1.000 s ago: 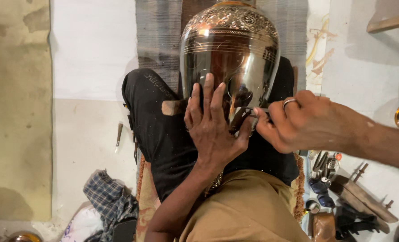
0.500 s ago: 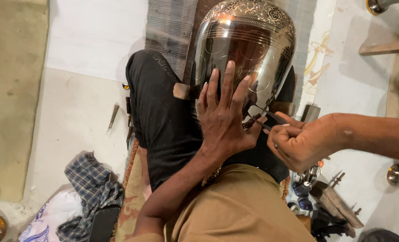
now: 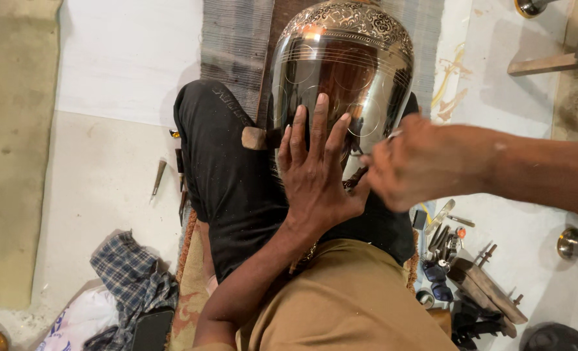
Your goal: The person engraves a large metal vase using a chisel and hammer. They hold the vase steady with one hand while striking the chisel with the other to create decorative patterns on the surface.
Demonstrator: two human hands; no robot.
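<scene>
Looks like the engraving stage on a big metal pot [image 3: 344, 84]; it lies tipped on its side across the person's lap, mouth end away from the camera, resting against the black trouser leg [image 3: 230, 169] with a striped mat [image 3: 233, 45] under it on the floor. The left hand [image 3: 318, 175] is spread wide open, palm and fingers flat on the shiny belly, gripping nothing, just steadying it. The right hand [image 3: 409, 162] is bunched up at the pot's lower right side; it's blurred, and I can't tell for sure what it has hold of or how tight the fingers are, though a thin dark tool seems to poke out toward the metal. A small wooden block [image 3: 253, 138] sits wedged at the pot's left flank.

My guess for what comes next: the pot has to stay dead steady under that flat palm while the point works, and probably gets rolled a touch to bring up fresh surface.

The pot itself: mirror-bright middle band with faint scribed circles and lines; dense scrollwork already cut around the shoulder.

Loose chisels [image 3: 161, 177] lie on the floor to the left; a heap of tools [image 3: 458, 260] to the right; a checked cloth [image 3: 129, 273] by the knee.
</scene>
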